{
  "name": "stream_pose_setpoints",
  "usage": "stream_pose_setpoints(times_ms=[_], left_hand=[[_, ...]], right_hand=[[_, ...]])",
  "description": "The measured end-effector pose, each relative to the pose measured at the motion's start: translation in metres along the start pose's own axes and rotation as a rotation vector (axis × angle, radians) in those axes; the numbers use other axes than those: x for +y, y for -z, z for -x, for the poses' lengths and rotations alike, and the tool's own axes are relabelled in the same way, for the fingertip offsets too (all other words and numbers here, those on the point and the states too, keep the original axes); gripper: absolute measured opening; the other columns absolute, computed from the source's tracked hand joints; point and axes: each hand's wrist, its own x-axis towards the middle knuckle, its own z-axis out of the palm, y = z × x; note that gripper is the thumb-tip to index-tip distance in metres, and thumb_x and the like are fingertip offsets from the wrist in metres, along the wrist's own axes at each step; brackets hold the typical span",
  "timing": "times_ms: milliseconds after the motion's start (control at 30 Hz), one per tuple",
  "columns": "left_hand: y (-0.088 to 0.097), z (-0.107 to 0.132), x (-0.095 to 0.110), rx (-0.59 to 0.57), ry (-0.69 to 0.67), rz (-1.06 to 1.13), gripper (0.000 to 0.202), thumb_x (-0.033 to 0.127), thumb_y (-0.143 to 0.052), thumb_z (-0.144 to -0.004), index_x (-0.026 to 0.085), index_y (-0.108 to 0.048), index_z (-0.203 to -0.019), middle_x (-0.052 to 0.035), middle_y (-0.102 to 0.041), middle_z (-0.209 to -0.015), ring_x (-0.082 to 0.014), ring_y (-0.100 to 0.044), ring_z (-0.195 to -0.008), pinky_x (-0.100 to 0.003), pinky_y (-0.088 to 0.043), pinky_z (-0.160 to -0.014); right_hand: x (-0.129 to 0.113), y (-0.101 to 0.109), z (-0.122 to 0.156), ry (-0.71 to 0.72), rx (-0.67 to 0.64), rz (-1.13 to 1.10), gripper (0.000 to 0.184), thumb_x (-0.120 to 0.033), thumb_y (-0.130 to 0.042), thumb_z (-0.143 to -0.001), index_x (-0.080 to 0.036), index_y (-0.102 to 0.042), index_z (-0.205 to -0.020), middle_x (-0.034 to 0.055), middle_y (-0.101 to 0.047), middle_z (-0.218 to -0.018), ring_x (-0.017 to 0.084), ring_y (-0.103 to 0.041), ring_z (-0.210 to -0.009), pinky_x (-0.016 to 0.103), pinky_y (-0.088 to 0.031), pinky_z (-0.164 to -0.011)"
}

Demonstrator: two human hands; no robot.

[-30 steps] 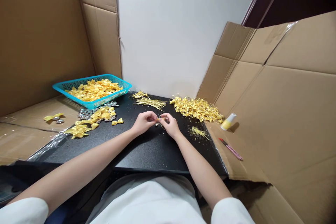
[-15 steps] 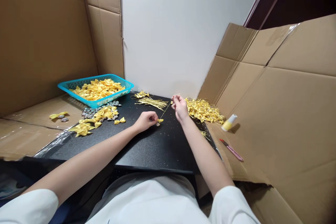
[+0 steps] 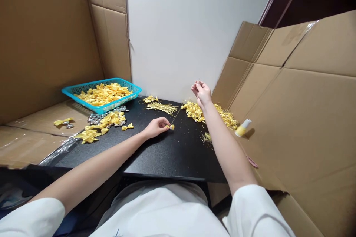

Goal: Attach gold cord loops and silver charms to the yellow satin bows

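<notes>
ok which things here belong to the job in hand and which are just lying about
Belong, likely:
- yellow bow in the left hand
- thread stretched toward the right hand
- bows in teal basket
- silver beads
- thread spool

Lying about, apparently:
- thread clippings
- pink-handled tool, partly hidden

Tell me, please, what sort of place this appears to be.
Likely a small craft workspace: a blue basket heaped with yellow bows, what looks like a thread spool, and a black table flanked by cardboard.
</notes>
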Motion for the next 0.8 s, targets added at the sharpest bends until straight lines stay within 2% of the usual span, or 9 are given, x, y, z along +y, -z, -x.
stream_pose_setpoints(times_ms=[133, 333, 467, 600, 700, 800], left_hand=[[-0.003, 0.002, 0.006, -0.039, 0.029, 0.085, 0.032, 0.037, -0.072, -0.068, 0.016, -0.064, -0.090, -0.0061, -0.074, -0.084, -0.0174, -0.068, -0.073, -0.028, -0.051, -0.067], [-0.008, 0.009, 0.011, -0.144, 0.043, 0.105, 0.029, 0.036, -0.065, -0.075, 0.018, -0.056, -0.095, -0.0017, -0.070, -0.068, -0.0153, -0.065, -0.061, -0.027, -0.050, -0.062], [-0.009, 0.014, 0.014, -0.218, 0.014, 0.036, 0.022, 0.034, -0.063, -0.077, 0.019, -0.053, -0.089, -0.0013, -0.070, -0.070, -0.0148, -0.063, -0.060, -0.025, -0.048, -0.059], [-0.009, 0.018, 0.017, -0.260, -0.041, -0.099, 0.009, 0.025, -0.061, -0.077, 0.018, -0.061, -0.083, 0.0010, -0.068, -0.067, -0.0131, -0.058, -0.060, -0.022, -0.042, -0.059], [-0.008, 0.019, 0.021, -0.296, -0.076, -0.188, 0.014, 0.019, -0.056, -0.076, 0.017, -0.068, -0.083, 0.0006, -0.069, -0.070, -0.0123, -0.056, -0.060, -0.022, -0.039, -0.059], [-0.008, 0.020, 0.026, -0.349, -0.110, -0.240, 0.019, 0.014, -0.053, -0.074, 0.016, -0.072, -0.080, -0.0013, -0.072, -0.077, -0.0131, -0.059, -0.068, -0.021, -0.041, -0.064]], right_hand=[[0.003, 0.005, -0.002, -0.023, 0.026, -0.019, 0.014, -0.005, -0.060, -0.083, -0.018, -0.056, -0.080, -0.0061, -0.059, -0.069, 0.004, -0.063, -0.063, 0.019, -0.060, -0.072], [0.023, 0.017, -0.006, -0.098, 0.128, -0.015, 0.017, -0.004, -0.058, -0.087, -0.018, -0.054, -0.079, -0.0047, -0.059, -0.070, 0.004, -0.062, -0.064, 0.018, -0.059, -0.071], [0.041, 0.034, -0.008, -0.170, 0.204, 0.021, 0.005, -0.014, -0.054, -0.094, -0.015, -0.059, -0.093, 0.0018, -0.065, -0.087, 0.009, -0.064, -0.075, 0.024, -0.058, -0.071], [0.060, 0.048, -0.008, -0.231, 0.252, 0.075, 0.031, -0.033, -0.058, -0.093, -0.015, -0.057, -0.118, 0.0081, -0.061, -0.116, 0.019, -0.063, -0.096, 0.038, -0.056, -0.081], [0.072, 0.053, -0.009, -0.259, 0.268, 0.112, 0.034, -0.034, -0.058, -0.093, -0.016, -0.056, -0.122, 0.0091, -0.059, -0.121, 0.021, -0.062, -0.102, 0.042, -0.054, -0.086], [0.083, 0.053, -0.011, -0.278, 0.275, 0.144, 0.034, -0.034, -0.058, -0.093, -0.016, -0.056, -0.122, 0.0091, -0.059, -0.122, 0.021, -0.062, -0.103, 0.042, -0.054, -0.086]])
